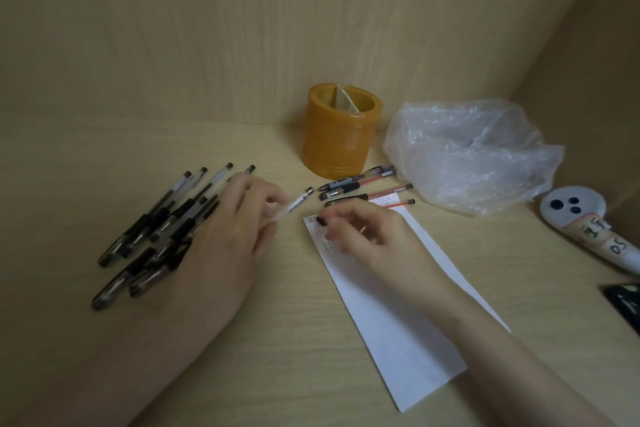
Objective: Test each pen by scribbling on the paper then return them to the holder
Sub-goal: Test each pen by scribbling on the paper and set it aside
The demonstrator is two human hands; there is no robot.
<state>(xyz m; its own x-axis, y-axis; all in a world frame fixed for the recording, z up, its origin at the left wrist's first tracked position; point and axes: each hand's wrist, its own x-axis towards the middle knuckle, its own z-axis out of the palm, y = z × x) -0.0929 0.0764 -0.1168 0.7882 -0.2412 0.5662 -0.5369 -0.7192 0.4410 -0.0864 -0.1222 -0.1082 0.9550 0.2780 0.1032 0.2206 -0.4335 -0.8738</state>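
Wooden desk (294,340) bears paper (398,322) | left hand (235,229) grips pen (298,202) | right hand (367,232) pinches dark cap (322,220) | wood-panelled walls (207,28)

Glossy amber holder (341,135); wood-grain desk (277,305)

Pale wooden tabletop (294,322). At the back, standing up, a round orange plastic pen holder (341,135). On the left, a heap of black pens with see-through bodies (152,225), lying across each other. Just in front of the holder, a few red-and-black pens (367,180) side by side, the nearest one across the top end of a long white sheet of paper (408,340). On the right, a crumpled see-through plastic bag (467,156). Beside it, a white plastic handle with three black dots (575,208). By the right edge, a flat black thing (627,302), only partly seen.
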